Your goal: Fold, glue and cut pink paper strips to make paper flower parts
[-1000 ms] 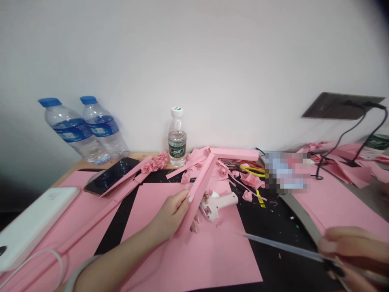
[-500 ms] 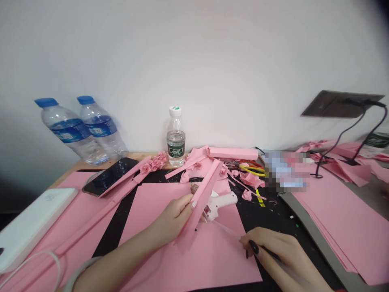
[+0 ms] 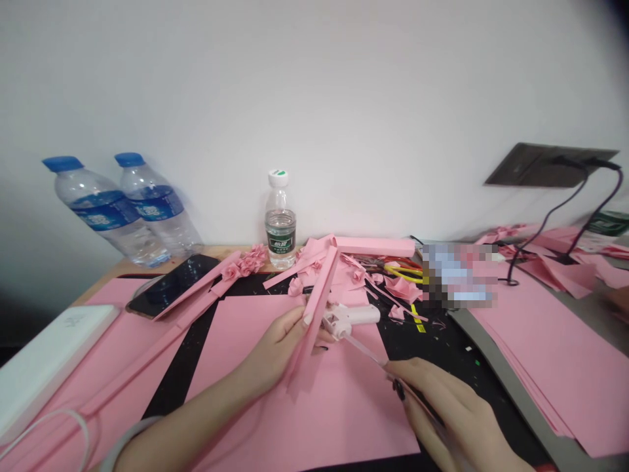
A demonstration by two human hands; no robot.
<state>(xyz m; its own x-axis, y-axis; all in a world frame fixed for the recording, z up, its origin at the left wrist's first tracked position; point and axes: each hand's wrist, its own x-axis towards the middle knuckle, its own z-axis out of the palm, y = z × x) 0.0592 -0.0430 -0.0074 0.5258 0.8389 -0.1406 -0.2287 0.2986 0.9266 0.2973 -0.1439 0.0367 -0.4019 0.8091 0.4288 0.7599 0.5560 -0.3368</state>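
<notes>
My left hand [image 3: 282, 344] is closed round a long folded pink paper strip [image 3: 320, 288], which stands up at a slant. Behind that strip, the same hand's fingertips grip a small white glue gun [image 3: 351, 320], its handle pointing right. A translucent glue stick [image 3: 364, 351] runs from the gun's body down to my right hand [image 3: 442, 400], whose thumb and fingers pinch its near end. Both hands are above a flat sheet of pink paper [image 3: 295, 419]. The paper strip hides part of the gun.
A small water bottle [image 3: 280, 229] stands by the wall, with two larger bottles [image 3: 105, 213] leaning at left. A phone [image 3: 171, 285], a white power bank [image 3: 54, 367], paper roses [image 3: 243, 262], scissors [image 3: 405, 273] and stacked pink sheets [image 3: 550, 367] lie around.
The glue gun has turned slightly and shifted left and up with my left hand. My right hand has moved a little up, and more of the glue stick shows clearly.
</notes>
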